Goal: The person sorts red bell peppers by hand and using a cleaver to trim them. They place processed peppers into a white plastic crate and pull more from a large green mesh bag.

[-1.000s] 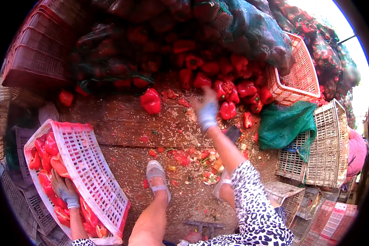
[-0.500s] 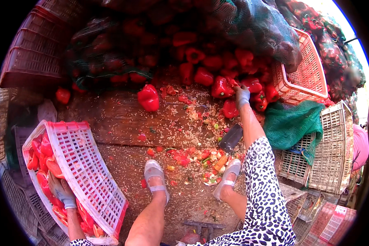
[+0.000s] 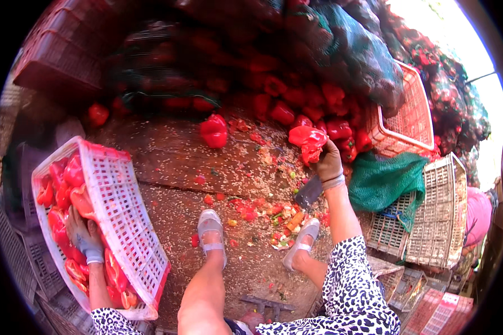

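Pepper flesh, glossy red and ragged at its lower end (image 3: 306, 140), is in the gloved right hand (image 3: 330, 166), whose fingers close on its right side, in front of a heap of whole red peppers (image 3: 339, 129) toward the far right of the seed-strewn brown wooden floor (image 3: 167, 167). The gloved left hand (image 3: 86, 237) lies with fingers extended over shiny red pepper pieces (image 3: 72, 170) inside a tilted white plastic lattice crate with red ends (image 3: 120, 223), by the floor's left edge. A lone whole red pepper (image 3: 214, 131) sits nearer the floor's far edge, well apart from that crate.

Just beside the right wrist lies a dark flat slab (image 3: 308, 192). Red, orange and pale vegetable scraps (image 3: 248, 211) litter the floor between the crate and the heap; a left shoe (image 3: 210, 226) and a right shoe (image 3: 303, 245), both pale, take up the space just nearer. On the right, crumpled green netting (image 3: 388, 176) covers part of a dirty whitish lattice crate (image 3: 441, 212), and an orange-pink plastic crate (image 3: 411, 106) hems in the heap. Bulging dark-green mesh sacks (image 3: 363, 56) crowd the floor's far edge. A grey metal bar frame (image 3: 267, 304) lies toward the near edge.
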A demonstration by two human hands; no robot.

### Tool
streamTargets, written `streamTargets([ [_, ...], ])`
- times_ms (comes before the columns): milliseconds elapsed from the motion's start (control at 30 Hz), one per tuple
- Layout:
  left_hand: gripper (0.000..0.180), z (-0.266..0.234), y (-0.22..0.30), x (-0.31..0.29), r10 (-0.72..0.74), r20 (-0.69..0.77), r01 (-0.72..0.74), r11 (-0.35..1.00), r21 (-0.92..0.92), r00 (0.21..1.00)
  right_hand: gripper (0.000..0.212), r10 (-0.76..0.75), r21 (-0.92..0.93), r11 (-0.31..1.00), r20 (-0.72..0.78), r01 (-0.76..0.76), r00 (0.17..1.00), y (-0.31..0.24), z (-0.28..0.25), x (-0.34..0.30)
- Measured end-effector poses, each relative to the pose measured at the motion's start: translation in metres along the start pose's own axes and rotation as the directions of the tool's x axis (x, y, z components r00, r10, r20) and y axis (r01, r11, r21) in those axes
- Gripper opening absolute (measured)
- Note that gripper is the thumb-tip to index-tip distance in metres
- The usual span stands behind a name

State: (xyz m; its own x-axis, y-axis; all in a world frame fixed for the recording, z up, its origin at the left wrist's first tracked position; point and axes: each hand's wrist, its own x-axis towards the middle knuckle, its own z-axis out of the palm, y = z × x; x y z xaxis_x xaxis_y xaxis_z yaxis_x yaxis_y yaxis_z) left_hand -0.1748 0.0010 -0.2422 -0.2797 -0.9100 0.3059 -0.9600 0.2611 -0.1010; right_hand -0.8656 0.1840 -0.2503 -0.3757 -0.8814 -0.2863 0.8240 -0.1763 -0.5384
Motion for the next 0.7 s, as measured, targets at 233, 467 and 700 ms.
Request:
streamTargets([
  [233,0.054,-0.026,0.036,0.026,-0.194,0.22,0.229,0.963,-0.145,0.956,0.021,-0.421,-0.264,0.792,0.416,0.55,0.806,0.126,0.299,-0.021],
  [467,0.08,-0.019,0.004,0.007,-0.104,0.073,0.105,0.994,-0.005,0.992,0.036,-0.25,-0.209,-0.073,0.95,0.975,0.185,0.326,0.462,-0.032],
  [700,0.079,-0.031,0.02,0.008,-0.143,0.09,0.152,0.982,-0.108,0.986,0.033,0.247,-0.309,0.017,0.923,0.951,0.296,0.345,0.366,-0.037],
])
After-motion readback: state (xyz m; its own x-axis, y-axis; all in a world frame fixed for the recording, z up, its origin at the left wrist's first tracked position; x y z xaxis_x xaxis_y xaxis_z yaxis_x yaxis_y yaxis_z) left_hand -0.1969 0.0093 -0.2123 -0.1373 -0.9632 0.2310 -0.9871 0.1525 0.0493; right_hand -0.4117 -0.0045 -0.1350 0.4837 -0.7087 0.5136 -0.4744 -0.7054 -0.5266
